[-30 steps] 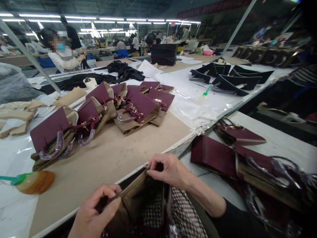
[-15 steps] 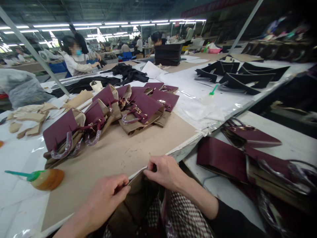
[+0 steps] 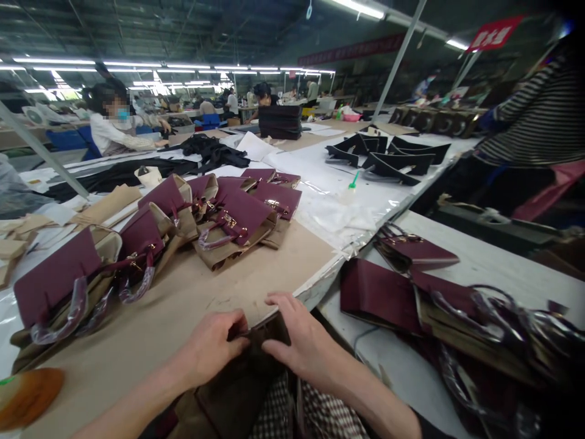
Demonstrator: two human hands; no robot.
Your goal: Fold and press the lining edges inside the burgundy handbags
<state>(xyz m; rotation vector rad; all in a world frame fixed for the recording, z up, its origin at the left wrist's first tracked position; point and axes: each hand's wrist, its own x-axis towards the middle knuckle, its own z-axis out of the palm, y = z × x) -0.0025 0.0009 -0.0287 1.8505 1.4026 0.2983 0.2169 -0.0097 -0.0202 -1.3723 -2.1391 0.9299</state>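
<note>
Loosened since earlier, my right hand [image 3: 304, 344] spreads its fingers. My left hand [image 3: 212, 347] pinches the brown bag lining [image 3: 231, 387], which slopes toward me.

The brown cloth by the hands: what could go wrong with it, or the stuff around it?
The brown cloth might slip: the right hand is open, and I can't tell whether the left hand grips it. The maroon bags at right overlap, so one could slide. The left forearm could bump the orange bottle near it.
</note>
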